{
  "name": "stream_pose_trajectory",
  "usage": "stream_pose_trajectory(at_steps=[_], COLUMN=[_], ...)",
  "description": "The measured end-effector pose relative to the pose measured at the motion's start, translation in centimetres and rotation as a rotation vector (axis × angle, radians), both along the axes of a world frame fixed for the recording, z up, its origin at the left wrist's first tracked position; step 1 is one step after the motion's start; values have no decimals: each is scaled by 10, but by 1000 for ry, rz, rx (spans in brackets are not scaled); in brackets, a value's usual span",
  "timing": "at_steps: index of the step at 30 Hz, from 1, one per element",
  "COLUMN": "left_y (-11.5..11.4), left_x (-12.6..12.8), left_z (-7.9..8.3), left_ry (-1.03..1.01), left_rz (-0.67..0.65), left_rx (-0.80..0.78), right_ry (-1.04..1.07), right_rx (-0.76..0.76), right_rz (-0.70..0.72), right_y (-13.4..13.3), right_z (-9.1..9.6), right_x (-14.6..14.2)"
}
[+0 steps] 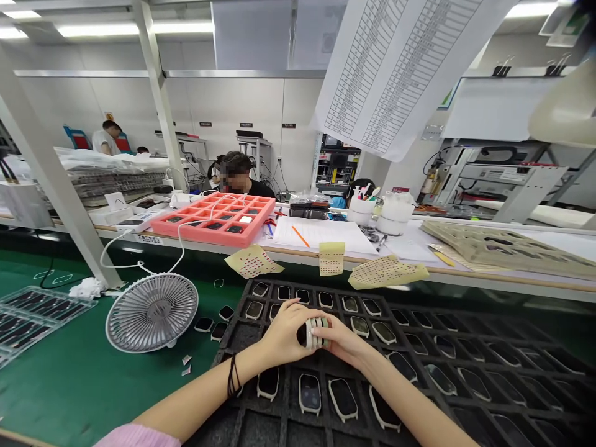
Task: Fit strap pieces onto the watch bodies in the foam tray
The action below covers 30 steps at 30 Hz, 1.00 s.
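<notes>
Both hands meet over a black foam tray (pixel 261 429) whose compartments hold several smartwatch cases (pixel 310 393) with pale frames and dark screens. Between them is a small stack of smartwatch cases (pixel 316 333), seen edge-on. My left hand (pixel 285 334) is closed around the stack's left side, a black band on its wrist. From the right, my right hand (pixel 345 341) grips the other end, fingers wrapped over the edges. Palms and fingers hide part of the stack, so I cannot tell exactly how many pieces it has.
A white fan (pixel 153 312) stands left on the green mat (pixel 69 397), near loose dark watch pieces (pixel 203 325). The shelf ahead carries a red divided tray (pixel 209 234), papers (pixel 321 234) and a beige tray (pixel 503 248). Printed sheets hang above; a person (pixel 237 174) sits opposite.
</notes>
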State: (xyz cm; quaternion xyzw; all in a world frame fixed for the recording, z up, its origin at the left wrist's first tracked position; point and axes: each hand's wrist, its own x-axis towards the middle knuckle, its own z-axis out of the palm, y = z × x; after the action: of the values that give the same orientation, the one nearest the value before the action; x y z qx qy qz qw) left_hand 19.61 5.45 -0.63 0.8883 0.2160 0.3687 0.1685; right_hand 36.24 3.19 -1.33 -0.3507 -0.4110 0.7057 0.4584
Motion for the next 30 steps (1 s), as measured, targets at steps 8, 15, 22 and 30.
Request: stream_pose_trajectory(at_steps=[8, 15, 22, 30], left_y=[1, 15, 29, 27], left_x=[-1, -9, -4, -1], left_z=[-3, 0, -9, -8], left_ry=[11, 1, -391, -633], left_rz=[-23, 50, 159, 35], left_rx=[-138, -324, -1085, -1558], right_ry=[59, 117, 156, 128], right_rx=[-43, -66, -79, -87], right_rz=[-22, -158, -270, -283], right_y=[-5, 4, 13, 9], right_z=[-5, -13, -17, -17], right_x=[-6, 1, 11, 6])
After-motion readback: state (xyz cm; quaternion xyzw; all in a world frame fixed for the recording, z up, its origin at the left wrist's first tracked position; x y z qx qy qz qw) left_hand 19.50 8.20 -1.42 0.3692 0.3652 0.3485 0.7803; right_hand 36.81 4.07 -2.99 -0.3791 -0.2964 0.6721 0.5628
